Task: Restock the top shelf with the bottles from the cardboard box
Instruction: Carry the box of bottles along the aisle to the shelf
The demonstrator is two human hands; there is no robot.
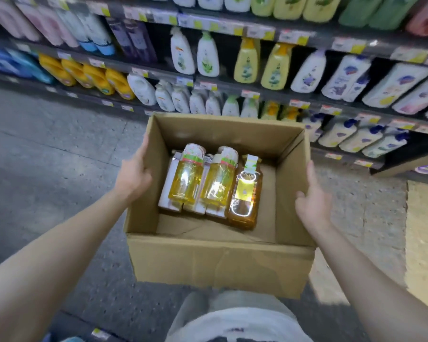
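An open cardboard box (220,262) is held in front of me above the floor. My left hand (134,176) grips its left wall and my right hand (313,198) presses on its right wall. Inside lie three clear bottles of yellow liquid: a left bottle (187,178), a middle bottle (218,183) and a darker amber bottle (245,193) on the right. The first two rest on white cartons (169,203). The uppermost shelf (223,25) in view runs across the top and carries pump bottles.
Store shelving (257,95) full of white, yellow, green and blue bottles fills the back and right. Grey concrete floor (47,156) stretches to the left. A pale yellow floor patch (425,230) lies at the right. My legs in light shorts (232,317) are below the box.
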